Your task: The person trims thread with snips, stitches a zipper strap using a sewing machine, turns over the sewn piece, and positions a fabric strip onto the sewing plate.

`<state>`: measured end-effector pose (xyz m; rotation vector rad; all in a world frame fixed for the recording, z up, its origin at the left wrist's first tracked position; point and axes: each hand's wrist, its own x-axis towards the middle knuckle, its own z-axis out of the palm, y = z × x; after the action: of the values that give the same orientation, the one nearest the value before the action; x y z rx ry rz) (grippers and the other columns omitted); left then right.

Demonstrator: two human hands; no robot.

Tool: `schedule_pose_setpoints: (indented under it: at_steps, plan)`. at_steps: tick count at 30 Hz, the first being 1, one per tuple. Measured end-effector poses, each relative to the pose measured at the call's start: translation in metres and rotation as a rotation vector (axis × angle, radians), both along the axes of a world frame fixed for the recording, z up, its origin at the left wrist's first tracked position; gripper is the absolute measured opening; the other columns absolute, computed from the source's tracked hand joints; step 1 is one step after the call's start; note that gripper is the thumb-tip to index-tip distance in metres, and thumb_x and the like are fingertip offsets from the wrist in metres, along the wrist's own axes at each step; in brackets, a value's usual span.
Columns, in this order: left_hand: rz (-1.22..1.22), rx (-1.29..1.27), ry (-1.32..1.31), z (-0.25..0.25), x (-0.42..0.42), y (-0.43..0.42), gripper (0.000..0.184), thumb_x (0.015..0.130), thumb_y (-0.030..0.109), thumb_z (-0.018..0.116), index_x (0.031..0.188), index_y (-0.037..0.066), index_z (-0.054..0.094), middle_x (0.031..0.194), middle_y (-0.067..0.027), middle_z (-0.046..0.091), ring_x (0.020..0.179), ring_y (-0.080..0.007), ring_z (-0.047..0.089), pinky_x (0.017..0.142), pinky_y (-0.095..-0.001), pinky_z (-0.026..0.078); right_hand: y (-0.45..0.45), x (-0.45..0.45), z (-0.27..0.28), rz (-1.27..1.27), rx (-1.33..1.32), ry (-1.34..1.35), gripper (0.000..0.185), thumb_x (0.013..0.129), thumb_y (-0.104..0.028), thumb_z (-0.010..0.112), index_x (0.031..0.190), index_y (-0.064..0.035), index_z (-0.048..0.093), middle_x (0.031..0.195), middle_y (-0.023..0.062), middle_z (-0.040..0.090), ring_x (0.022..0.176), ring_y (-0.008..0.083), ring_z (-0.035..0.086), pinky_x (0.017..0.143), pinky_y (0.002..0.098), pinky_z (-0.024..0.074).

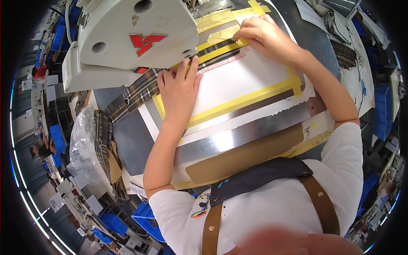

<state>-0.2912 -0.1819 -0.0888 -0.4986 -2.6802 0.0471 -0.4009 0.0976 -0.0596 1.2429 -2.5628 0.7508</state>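
Note:
A plaid fabric strap [144, 88] with a metal buckle runs under the white machine head [170, 32] and along yellow tape lines on a white sheet [250, 76]. My left hand [180, 87] lies on the strap beside the machine head, fingers stretched out and slightly apart. At the strap's far end, my right hand [267, 36] has its fingers bent into a pinch on the strap's edge. A pinkish ruler-like strip [225, 59] lies just below the strap. The part of the strap under the machine head is hidden.
A metal plate [221, 138] edges the work surface in front of my body. More plaid straps [103, 136] and a clear plastic bag [83, 140] sit at the left. Dark plaid pieces [343, 54] lie at the right. Blue bins [148, 219] stand below.

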Motion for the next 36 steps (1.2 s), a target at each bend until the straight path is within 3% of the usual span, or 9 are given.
schedule_pose_setpoints:
  at_steps: [2,11,14,17,21,30,36]
  plan:
    - [-0.003,0.004,0.003,-0.001,0.0,0.0,0.046,0.09,0.033,0.072,0.134,0.02,0.064,0.124,0.0003,0.06,0.092,-0.0269,0.052,0.097,-0.0464,0.042,0.003,0.006,-0.007,0.002,0.091,0.067,0.025,0.086,0.002,0.065,0.105,-0.0103,0.074,0.097,0.0024,0.061,0.099,0.0192,0.057,0.097,0.0362,0.0357]
    - [0.026,0.014,-0.054,0.002,0.002,0.002,0.043,0.095,0.028,0.067,0.137,0.021,0.062,0.127,0.001,0.058,0.099,-0.0265,0.054,0.097,-0.0447,0.039,0.013,-0.004,-0.022,0.043,0.028,-0.052,0.033,0.083,0.007,0.064,0.109,-0.0109,0.074,0.102,0.0035,0.06,0.101,0.0207,0.058,0.099,0.0372,0.0352]
    - [0.016,0.035,-0.048,0.001,0.002,0.001,0.043,0.095,0.027,0.067,0.137,0.021,0.062,0.127,0.0011,0.059,0.099,-0.0264,0.053,0.098,-0.0448,0.038,0.01,0.002,-0.017,0.035,0.011,0.101,0.029,0.082,0.003,0.066,0.105,-0.0127,0.075,0.103,0.0027,0.061,0.105,0.0201,0.058,0.101,0.0383,0.0359]
    - [0.012,0.048,-0.048,-0.001,0.002,0.0,0.043,0.095,0.026,0.067,0.137,0.021,0.062,0.127,0.0011,0.059,0.098,-0.0261,0.053,0.098,-0.0451,0.037,0.004,0.014,-0.009,0.144,0.002,0.13,0.033,0.08,0.005,0.067,0.109,-0.0097,0.073,0.103,0.0043,0.061,0.1,0.0222,0.058,0.098,0.0382,0.0388]
    - [0.012,0.046,-0.052,-0.001,0.002,0.0,0.042,0.095,0.025,0.067,0.137,0.021,0.062,0.127,0.0012,0.059,0.097,-0.0261,0.053,0.1,-0.0455,0.037,0.002,0.019,-0.017,0.149,0.047,0.189,0.029,0.077,-0.001,0.072,0.105,-0.0079,0.074,0.103,0.0036,0.061,0.101,0.0223,0.058,0.098,0.0391,0.0418]
    - [0.008,0.039,-0.035,-0.001,0.002,-0.001,0.042,0.095,0.025,0.067,0.137,0.022,0.062,0.127,0.0015,0.059,0.096,-0.0266,0.052,0.098,-0.0452,0.037,0.014,0.022,-0.019,0.166,0.063,0.227,0.032,0.079,-0.001,0.068,0.109,-0.0084,0.074,0.113,0.0049,0.061,0.115,0.0254,0.056,0.102,0.0411,0.0412]
    - [-0.02,0.035,0.031,-0.003,-0.001,-0.001,0.043,0.089,0.025,0.073,0.131,0.018,0.065,0.123,0.0005,0.06,0.089,-0.0274,0.051,0.096,-0.0461,0.041,0.022,0.019,-0.006,0.179,0.001,-0.071,0.039,0.081,0.012,0.057,0.111,-0.0073,0.071,0.117,0.0073,0.061,0.119,0.0277,0.056,0.103,0.0416,0.0418]
